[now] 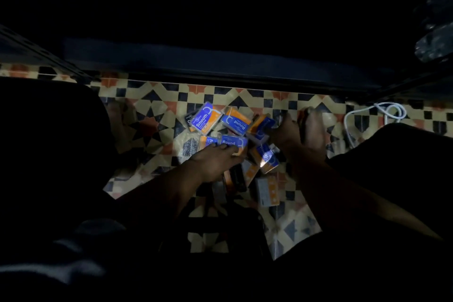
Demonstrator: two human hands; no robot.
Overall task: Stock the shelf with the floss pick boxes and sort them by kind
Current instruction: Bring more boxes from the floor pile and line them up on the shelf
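Dim light falls on a patterned tile floor (157, 105); a dark shelf edge (220, 61) runs above, white cable (389, 110) at right

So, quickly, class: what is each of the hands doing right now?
Left hand: resting on a Round box; grip cannot be told.
Right hand: holding an orange-and-blue box.

Hands (215, 162) among floss boxes (232, 127)

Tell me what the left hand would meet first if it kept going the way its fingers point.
The left hand points up-right across the pile; its fingers already lie on the "Round" box. Next in that line is probably the second, upside-down "Round" box, though depth is unclear in this dim view.
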